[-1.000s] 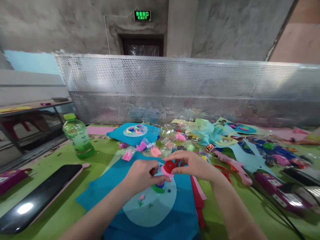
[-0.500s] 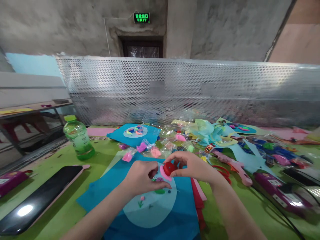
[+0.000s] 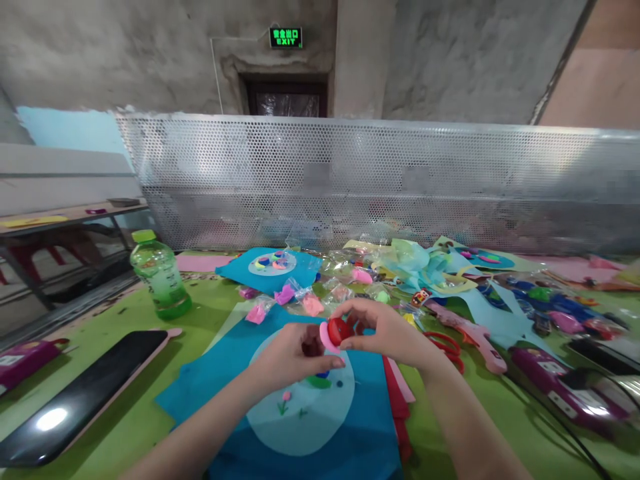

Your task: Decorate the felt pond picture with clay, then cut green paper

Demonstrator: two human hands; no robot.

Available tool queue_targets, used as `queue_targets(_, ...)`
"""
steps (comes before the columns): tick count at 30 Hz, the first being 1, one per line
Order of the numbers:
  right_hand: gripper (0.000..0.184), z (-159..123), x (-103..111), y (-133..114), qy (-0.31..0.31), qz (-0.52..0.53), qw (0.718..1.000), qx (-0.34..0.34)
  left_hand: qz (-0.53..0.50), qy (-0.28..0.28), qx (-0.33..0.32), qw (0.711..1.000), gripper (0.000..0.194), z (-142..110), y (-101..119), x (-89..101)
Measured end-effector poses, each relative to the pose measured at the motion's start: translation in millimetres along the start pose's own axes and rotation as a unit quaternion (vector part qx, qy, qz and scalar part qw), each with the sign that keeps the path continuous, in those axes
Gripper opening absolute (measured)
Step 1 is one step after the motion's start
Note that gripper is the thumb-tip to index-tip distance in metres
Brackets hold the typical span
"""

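Note:
My right hand (image 3: 383, 330) pinches a small red and pink felt piece (image 3: 334, 331) above the blue felt sheet (image 3: 240, 387). My left hand (image 3: 287, 357) is curled beside it, its fingertips touching the pink edge of the same piece. Beneath both hands lies a light blue felt circle (image 3: 300, 417) with small shapes stuck on it: a green patch (image 3: 319, 382) and a tiny pink flower (image 3: 285, 397).
A green bottle (image 3: 160, 277) stands at the left, a black tablet (image 3: 75, 397) lies in front of it. Bags of coloured felt bits (image 3: 310, 300) and another blue sheet (image 3: 270, 267) lie behind. Red scissors (image 3: 445, 347), a pink glue gun (image 3: 470, 333) and a purple box (image 3: 560, 387) are right. A perforated metal screen (image 3: 380, 180) closes the back.
The red and pink piece has been lifted a little and tilted between my hands. My left fingers have moved closer to its edge.

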State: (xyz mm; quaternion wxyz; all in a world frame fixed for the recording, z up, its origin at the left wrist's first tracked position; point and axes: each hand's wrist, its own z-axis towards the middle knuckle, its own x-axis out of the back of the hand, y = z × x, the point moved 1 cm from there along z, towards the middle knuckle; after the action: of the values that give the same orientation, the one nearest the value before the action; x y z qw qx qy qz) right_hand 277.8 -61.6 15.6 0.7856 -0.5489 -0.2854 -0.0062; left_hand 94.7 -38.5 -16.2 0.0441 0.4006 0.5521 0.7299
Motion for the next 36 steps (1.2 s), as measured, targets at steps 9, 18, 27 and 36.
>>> queue_targets(9, 0.031, 2.7, -2.3, 0.8, 0.061, -0.026, 0.997, 0.035, -0.205, -0.050, 0.034, 0.977, 0.035, 0.9, 3.9, -3.2)
queue_targets(18, 0.030, 1.8, -0.9, 0.0, 0.064, -0.049, 0.996, 0.030, -0.281, -0.045, 0.047, 0.958, 0.033, 0.5, 3.4, -3.5)
queue_targets(27, 0.030, 1.3, -0.6, 1.4, 0.061, -0.050, 0.996, 0.040, -0.288, -0.037, 0.052, 0.955, 0.035, 0.7, 4.6, -4.6)
queue_targets(36, 0.028, 0.6, 3.9, 1.4, 0.070, -0.100, 0.992, 0.033, -0.192, -0.057, 0.083, 0.976, 0.026, 0.8, 6.3, -0.3)
